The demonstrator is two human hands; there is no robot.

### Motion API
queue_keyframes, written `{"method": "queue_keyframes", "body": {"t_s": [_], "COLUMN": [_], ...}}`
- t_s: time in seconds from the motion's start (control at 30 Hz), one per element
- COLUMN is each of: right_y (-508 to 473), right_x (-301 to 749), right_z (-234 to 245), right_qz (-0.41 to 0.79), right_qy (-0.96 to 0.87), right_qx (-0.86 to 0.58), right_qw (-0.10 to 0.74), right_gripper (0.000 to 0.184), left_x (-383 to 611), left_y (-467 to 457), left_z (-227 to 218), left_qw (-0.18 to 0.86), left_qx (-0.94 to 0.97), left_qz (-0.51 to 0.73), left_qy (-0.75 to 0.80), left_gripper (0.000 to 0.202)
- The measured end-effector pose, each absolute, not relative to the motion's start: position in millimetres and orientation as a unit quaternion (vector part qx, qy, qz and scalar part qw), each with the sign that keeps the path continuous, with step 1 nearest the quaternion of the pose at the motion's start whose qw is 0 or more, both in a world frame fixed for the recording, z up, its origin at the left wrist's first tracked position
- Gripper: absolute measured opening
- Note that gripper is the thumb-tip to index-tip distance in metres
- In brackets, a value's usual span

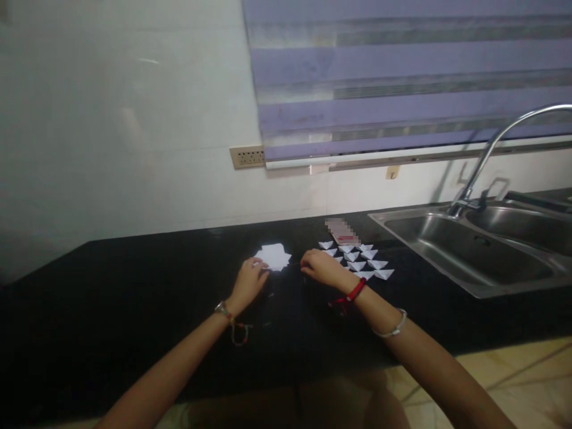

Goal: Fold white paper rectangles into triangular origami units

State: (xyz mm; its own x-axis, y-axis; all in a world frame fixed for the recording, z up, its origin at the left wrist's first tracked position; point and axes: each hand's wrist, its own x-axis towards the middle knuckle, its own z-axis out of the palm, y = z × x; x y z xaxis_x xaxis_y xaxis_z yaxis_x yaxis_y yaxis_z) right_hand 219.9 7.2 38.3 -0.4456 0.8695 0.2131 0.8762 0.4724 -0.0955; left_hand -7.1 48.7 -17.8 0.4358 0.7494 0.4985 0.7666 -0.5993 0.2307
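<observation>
A small stack of white paper sheets (274,255) lies on the black countertop (134,286). My left hand (249,281) rests at the stack's near left corner, fingers curled and touching the paper. My right hand (320,267) sits just right of the stack with its fingers curled in a pinch; what they hold, if anything, is hidden. Behind and to the right of that hand lie several folded white paper triangles (357,260) in rows. A small blurred card (342,231) lies beyond them.
A steel sink (469,250) with a curved tap (487,152) takes up the counter's right side. A white tiled wall with a socket (247,157) and a purple striped blind (402,77) stand behind. Tiled floor shows at the lower right.
</observation>
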Motion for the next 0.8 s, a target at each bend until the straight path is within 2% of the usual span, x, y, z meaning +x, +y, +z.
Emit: {"method": "queue_keyframes", "body": {"t_s": [0.17,0.33,0.5,0.8], "right_y": [36,54,55,55], "right_x": [169,162,167,168], "right_z": [14,5,1,-11], "right_qz": [-0.022,-0.016,-0.005,0.020], "right_qy": [-0.834,-0.845,-0.848,-0.819], "right_qx": [-0.544,-0.531,-0.525,-0.541], "right_qw": [0.093,0.069,0.069,0.189], "right_gripper": [0.025,0.018,0.024,0.021], "left_x": [-41,-35,-34,-32], "left_y": [72,70,60,57], "left_z": [-33,-32,-29,-29], "left_qw": [-0.003,-0.051,-0.094,-0.084], "left_qx": [-0.798,-0.808,-0.837,-0.839], "left_qz": [-0.313,-0.332,-0.301,-0.297], "left_qy": [-0.515,-0.483,-0.447,-0.449], "left_gripper": [0.017,0.017,0.018,0.017]}}
